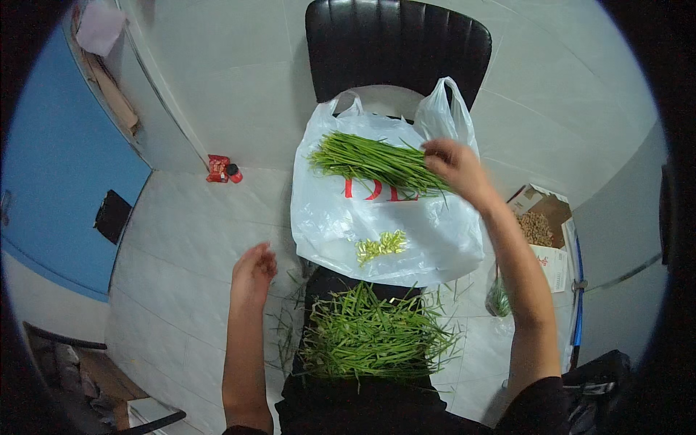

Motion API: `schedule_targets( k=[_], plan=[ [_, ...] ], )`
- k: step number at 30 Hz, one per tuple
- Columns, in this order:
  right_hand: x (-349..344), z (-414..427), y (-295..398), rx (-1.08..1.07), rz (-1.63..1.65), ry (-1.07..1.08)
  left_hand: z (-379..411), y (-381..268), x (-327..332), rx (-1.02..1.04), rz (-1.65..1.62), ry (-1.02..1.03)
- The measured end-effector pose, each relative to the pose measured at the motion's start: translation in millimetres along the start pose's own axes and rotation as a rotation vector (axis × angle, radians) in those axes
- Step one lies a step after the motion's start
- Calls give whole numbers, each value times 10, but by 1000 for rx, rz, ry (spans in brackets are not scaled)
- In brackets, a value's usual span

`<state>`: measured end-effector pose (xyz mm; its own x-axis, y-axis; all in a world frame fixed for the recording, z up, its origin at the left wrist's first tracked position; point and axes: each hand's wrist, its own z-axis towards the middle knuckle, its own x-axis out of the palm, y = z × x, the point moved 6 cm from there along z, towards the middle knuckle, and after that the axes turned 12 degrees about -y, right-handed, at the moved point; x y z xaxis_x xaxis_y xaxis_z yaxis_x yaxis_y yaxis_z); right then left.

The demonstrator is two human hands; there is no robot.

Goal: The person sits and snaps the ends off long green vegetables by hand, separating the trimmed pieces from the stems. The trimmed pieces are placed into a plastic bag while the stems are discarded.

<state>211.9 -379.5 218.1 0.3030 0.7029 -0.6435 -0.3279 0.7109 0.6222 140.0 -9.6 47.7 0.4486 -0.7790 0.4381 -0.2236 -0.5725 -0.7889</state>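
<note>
On a white plastic bag [326,217] spread over the seat of a black chair lies a long bundle of green garlic chives [375,160]. My right hand [451,163] is at the bundle's right end, fingers curled; whether it grips any stalks cannot be told. Nearer to me on the bag is a small pile of pale yellow-green cut stem pieces [381,246]. A loose heap of green leaves [375,334] covers my lap. My left hand [255,269] hovers left of the bag above the floor, its fingers partly bent, with nothing visible in it.
The black chair back [399,49] stands beyond the bag. At right are an open cardboard box [552,212] of small brown items and a bag of greens [497,298] on the floor. A red packet [218,168] and a small red jar [234,173] sit by the wall at left.
</note>
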Motion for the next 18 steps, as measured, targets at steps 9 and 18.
schedule_targets(
  k=[9, 18],
  plan=[
    [1277, -2151, 738, -322, -139, 954, -470, 543, -784, -137, -75, -41],
    [1504, -2564, 767, -314, -178, 861, -700, 409, -594, -98, -43, -10]
  ],
)
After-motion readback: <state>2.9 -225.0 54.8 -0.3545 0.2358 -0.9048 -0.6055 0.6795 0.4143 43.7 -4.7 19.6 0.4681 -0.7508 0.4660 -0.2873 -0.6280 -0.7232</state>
